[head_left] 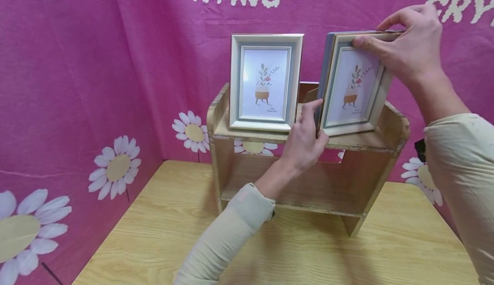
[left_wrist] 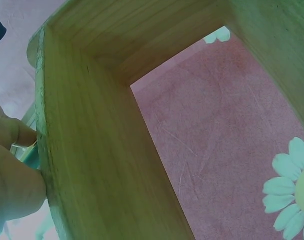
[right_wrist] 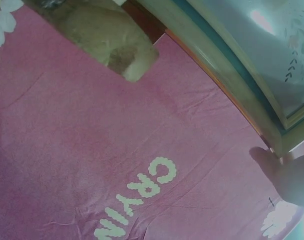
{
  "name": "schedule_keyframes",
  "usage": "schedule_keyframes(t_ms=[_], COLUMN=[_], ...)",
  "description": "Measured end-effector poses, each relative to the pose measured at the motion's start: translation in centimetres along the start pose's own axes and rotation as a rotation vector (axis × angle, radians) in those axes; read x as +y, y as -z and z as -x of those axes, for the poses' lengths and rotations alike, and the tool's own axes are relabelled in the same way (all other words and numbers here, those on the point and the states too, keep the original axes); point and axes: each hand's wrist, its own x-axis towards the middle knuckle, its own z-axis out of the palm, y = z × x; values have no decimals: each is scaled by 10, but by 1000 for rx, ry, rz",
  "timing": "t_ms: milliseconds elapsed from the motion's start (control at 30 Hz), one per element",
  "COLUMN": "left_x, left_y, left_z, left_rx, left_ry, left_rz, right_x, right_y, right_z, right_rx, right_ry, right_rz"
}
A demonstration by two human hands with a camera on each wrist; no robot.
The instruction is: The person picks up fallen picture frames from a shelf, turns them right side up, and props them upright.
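Note:
On the top shelf of a small wooden rack [head_left: 308, 141], the right-hand picture frame [head_left: 376, 125] stands angled, its cream and grey-blue border round a plant print. A blue-grey edge [head_left: 328, 62] shows behind its left side. My right hand [head_left: 414, 46] pinches this frame at its top right, thumb on the front and fingers behind. At its lower left corner my left hand [head_left: 302, 141] grips the edge between thumb and fingers, close to the shelf's front lip. A matching picture frame [head_left: 266, 124] stands upright on the left of the shelf, untouched.
The rack stands on a light wooden table [head_left: 173, 225], with a lower shelf [head_left: 308, 190] beneath the frames. Its raised side panels [head_left: 397, 122] flank the top shelf. A pink cloth [head_left: 115, 40] with daisies and white lettering hangs behind and at the left.

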Motion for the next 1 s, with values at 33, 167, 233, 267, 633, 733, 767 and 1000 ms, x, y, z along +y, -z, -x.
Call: schedule_keyframes(t_ms=[33, 167, 233, 267, 633, 733, 767, 1000], left_x=[0, 0, -1, -1, 2, 3, 3, 3], left_y=[0, 0, 0, 0, 3, 1, 1, -2], left_z=[0, 1, 1, 1, -1, -1, -2, -2], left_rx=[-1, -13, -15, -17, -2, 4, 9, 50], left_ry=[1, 7, 9, 12, 54, 58, 56, 70], left_rz=[2, 23, 31, 38, 22, 2, -9, -75], right_x=[0, 2, 1, 1, 5, 7, 8, 11], right_y=[0, 1, 3, 4, 11, 13, 14, 12], right_z=[0, 2, 3, 2, 0, 0, 0, -2], right_rx=[5, 8, 3, 4, 22, 27, 30, 19], right_ry=[-7, -41, -62, -66, -29, -5, 0, -6], right_rz=[-5, 2, 30, 47, 120, 120, 118, 86])
